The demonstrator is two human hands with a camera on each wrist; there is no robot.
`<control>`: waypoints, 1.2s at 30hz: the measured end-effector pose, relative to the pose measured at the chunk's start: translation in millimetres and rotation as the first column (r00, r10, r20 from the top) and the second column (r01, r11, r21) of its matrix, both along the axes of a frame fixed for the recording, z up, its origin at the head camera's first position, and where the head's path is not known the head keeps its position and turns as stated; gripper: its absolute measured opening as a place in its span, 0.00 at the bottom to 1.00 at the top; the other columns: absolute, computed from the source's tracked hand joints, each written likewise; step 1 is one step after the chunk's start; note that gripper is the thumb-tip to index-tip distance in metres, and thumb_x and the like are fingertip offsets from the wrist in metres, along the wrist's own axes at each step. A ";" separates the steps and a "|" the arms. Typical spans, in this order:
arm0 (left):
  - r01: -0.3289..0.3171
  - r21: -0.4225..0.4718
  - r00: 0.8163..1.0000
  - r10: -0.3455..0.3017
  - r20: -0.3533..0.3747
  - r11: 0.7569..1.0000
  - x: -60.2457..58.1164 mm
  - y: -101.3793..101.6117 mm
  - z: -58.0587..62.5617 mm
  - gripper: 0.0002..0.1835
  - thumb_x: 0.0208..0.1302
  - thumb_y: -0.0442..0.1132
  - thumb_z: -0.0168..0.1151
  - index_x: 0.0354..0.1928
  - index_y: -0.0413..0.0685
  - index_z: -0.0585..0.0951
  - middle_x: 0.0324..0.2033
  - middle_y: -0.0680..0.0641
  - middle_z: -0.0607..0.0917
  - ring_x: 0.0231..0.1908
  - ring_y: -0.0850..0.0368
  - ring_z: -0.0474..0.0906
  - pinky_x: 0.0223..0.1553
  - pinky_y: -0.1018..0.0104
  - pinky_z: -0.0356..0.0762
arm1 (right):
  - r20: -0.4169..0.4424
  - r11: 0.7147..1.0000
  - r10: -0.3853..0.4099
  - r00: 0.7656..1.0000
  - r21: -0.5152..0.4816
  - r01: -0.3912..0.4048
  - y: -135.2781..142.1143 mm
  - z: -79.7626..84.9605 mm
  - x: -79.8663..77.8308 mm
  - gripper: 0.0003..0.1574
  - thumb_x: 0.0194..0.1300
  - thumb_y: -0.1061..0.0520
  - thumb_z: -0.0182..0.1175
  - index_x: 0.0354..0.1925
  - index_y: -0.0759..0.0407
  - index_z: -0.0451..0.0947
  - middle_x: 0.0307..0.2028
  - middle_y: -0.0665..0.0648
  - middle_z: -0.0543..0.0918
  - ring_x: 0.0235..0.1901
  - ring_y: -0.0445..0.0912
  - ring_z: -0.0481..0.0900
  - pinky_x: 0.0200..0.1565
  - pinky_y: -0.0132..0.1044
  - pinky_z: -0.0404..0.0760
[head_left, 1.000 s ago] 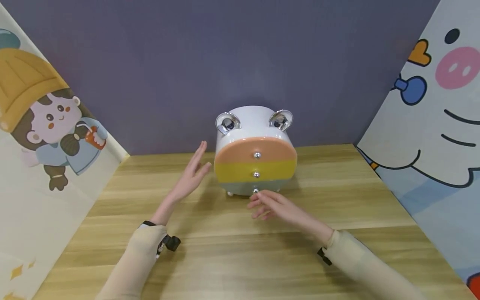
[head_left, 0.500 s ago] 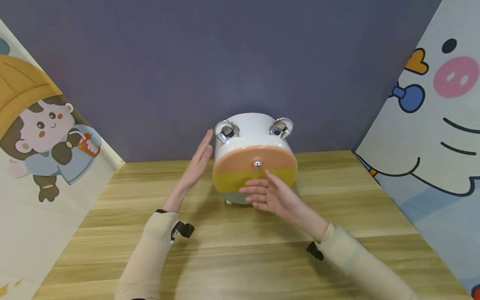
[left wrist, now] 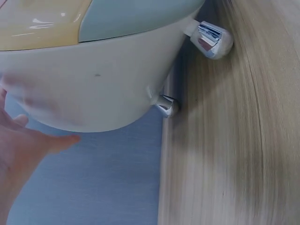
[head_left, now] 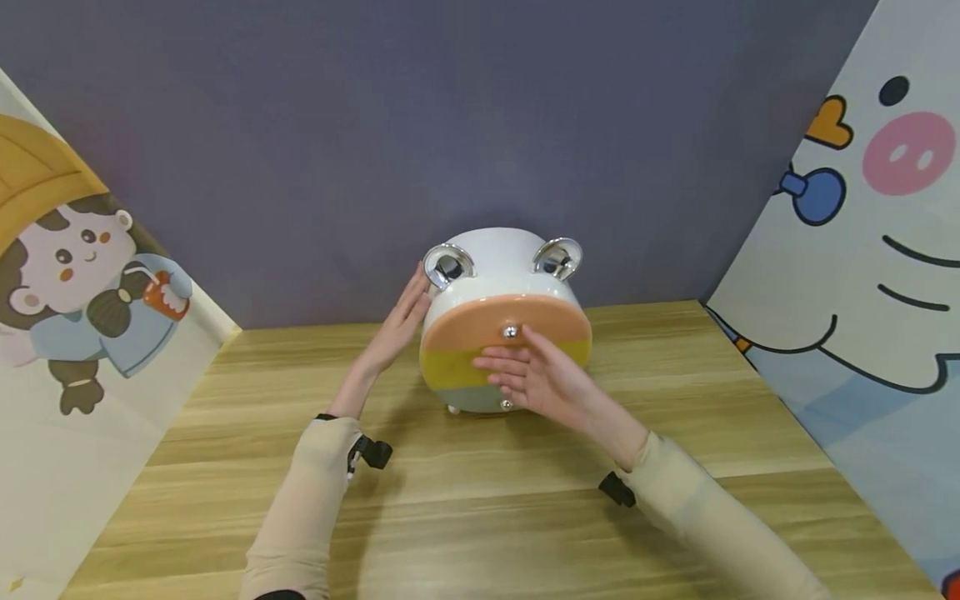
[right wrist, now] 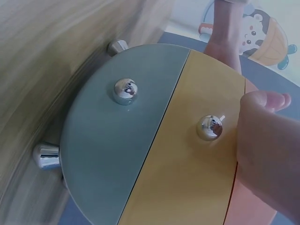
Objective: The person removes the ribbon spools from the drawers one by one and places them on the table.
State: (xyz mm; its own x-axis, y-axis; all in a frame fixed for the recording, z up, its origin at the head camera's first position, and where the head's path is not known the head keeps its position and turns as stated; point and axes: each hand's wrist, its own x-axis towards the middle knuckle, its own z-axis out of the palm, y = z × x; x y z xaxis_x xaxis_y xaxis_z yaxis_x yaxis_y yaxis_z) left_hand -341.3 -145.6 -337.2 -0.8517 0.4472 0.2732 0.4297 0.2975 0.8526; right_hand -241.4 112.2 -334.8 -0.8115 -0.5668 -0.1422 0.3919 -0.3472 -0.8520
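Head view, colour-banded three-drawer cabinet (head_left: pixel 461 329) set on wooden table (head_left: pixel 480 517) before grey-purple wall (head_left: pixel 480 125), flanked by cartoon-printed panels (head_left: pixel 832 267), left hand (head_left: pixel 392 332) held straight-fingered beside it, contact unclear, yellow drawer knob (right wrist: pixel 209 128) hidden by outstretched right hand (head_left: pixel 549 382), nothing gripped by either.

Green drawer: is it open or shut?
Shut: in the left wrist view, the green drawer meets the white body with no visible gap.
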 end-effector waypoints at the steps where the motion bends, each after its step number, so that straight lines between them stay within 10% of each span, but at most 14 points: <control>1: 0.002 0.004 1.000 -0.002 0.006 1.000 0.0 -0.1 -1.1 0.29 0.81 0.41 0.35 0.79 0.47 0.49 0.80 0.46 0.37 0.80 0.46 0.31 0.79 0.44 0.33 | 0.013 1.000 0.000 1.000 -0.016 0.001 -0.7 -0.1 -0.9 0.46 0.78 0.33 0.31 0.72 0.69 0.53 0.54 0.53 0.82 0.52 0.44 0.79 0.54 0.29 0.79; 11: 0.008 0.073 0.999 -0.012 0.045 0.997 3.1 2.4 -8.5 0.29 0.81 0.44 0.33 0.79 0.49 0.47 0.80 0.49 0.38 0.80 0.50 0.31 0.79 0.45 0.31 | 0.141 0.984 -0.002 0.990 -0.175 0.027 -1.7 -0.5 -5.3 0.29 0.80 0.41 0.37 0.52 0.60 0.75 0.47 0.52 0.87 0.41 0.39 0.81 0.44 0.26 0.78; 32: 0.010 0.124 1.000 -0.012 0.018 0.992 -1.0 5.5 -12.5 0.28 0.81 0.42 0.32 0.79 0.52 0.50 0.80 0.52 0.39 0.80 0.50 0.32 0.78 0.41 0.33 | 0.277 0.934 -0.130 0.952 -0.288 0.211 -15.4 8.3 -3.4 0.19 0.80 0.45 0.42 0.40 0.52 0.76 0.35 0.47 0.88 0.27 0.36 0.72 0.35 0.26 0.71; 36: 0.008 0.127 1.000 -0.007 -0.006 0.992 -15.3 4.1 -28.7 0.28 0.81 0.50 0.31 0.79 0.61 0.50 0.80 0.59 0.39 0.80 0.55 0.32 0.78 0.41 0.32 | 0.273 0.937 -0.120 0.955 -0.285 0.200 -14.7 9.0 -2.6 0.20 0.80 0.46 0.42 0.39 0.51 0.76 0.35 0.47 0.87 0.26 0.36 0.71 0.35 0.25 0.71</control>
